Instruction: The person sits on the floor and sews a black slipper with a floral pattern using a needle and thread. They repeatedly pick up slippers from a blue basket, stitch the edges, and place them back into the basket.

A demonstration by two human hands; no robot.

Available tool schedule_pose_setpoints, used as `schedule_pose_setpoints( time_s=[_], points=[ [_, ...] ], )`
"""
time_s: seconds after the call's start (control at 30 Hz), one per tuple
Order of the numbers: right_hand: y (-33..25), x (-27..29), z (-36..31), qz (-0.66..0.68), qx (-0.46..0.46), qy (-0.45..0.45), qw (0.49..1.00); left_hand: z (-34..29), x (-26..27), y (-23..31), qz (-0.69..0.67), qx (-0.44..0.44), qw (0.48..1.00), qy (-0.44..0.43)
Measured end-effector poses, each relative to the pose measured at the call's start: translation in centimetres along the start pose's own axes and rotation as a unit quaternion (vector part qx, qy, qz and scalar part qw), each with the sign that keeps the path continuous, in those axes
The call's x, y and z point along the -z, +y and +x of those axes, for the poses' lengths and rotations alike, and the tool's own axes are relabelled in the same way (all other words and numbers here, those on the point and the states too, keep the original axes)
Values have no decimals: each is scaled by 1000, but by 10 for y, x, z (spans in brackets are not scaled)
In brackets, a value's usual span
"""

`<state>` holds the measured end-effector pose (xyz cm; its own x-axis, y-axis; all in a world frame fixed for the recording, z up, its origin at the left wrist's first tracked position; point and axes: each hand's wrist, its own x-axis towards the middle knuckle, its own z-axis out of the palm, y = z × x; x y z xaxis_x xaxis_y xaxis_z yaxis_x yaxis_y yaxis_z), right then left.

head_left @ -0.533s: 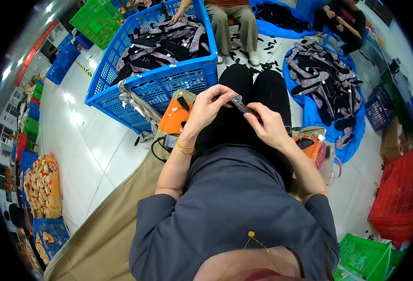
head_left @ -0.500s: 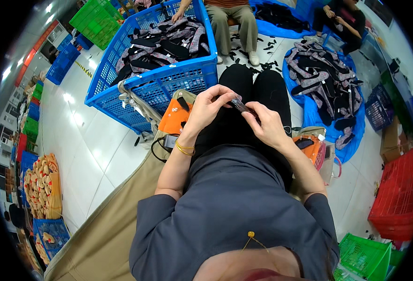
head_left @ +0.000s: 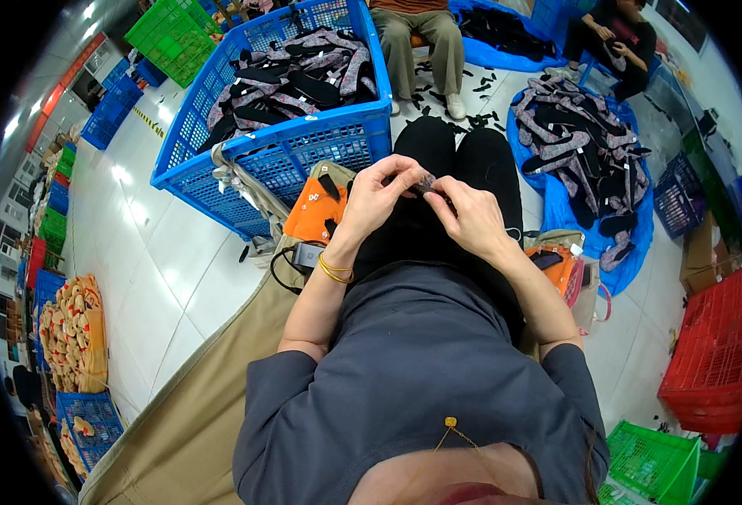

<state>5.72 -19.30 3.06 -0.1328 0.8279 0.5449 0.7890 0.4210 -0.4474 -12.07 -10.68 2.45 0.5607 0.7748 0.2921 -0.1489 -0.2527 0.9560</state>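
Observation:
Above my black-trousered lap, a small dark patterned fabric piece is pinched between both hands. My left hand has thumb and forefinger closed on its left end. My right hand is closed on the other end, its fingertips close to those of the left. Most of the piece is covered by fingers, so its full shape cannot be made out. Ahead to the left, a blue plastic crate holds a heap of black and grey-pink patterned fabric pieces.
Similar pieces lie heaped on a blue sheet at right. Orange pouches flank my legs. A seated person faces me; another person handles a piece. Red crates and a green crate stand right. Black scraps litter the floor.
My right hand has shifted slightly left, bringing my fingertips closer together over the piece. The facing person's hand has left the crate. The person at far right now holds up a patterned piece.

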Motion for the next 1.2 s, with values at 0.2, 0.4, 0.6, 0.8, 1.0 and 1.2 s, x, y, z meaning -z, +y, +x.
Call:
schedule_pose_setpoints(
  time_s=[0.2,0.4,0.6,0.8,1.0,1.2],
  points=[
    [21,13,-17,213,-159,19,964,4,5,-2,-111,-22,993,-17],
    [33,-13,-45,349,-205,-20,914,9,8,-52,-24,77,992,-96],
    [34,12,-40,352,-213,121,903,14,-37,-23,-11,-25,999,-43],
    [118,61,19,433,-288,279,807,64,-52,-32,12,-72,997,25],
    [332,215,-13,368,-323,491,720,85,-59,-77,-49,22,997,50],
    [342,193,-174,165,-516,434,720,93,-78,-111,-43,70,996,18]
  ],
)
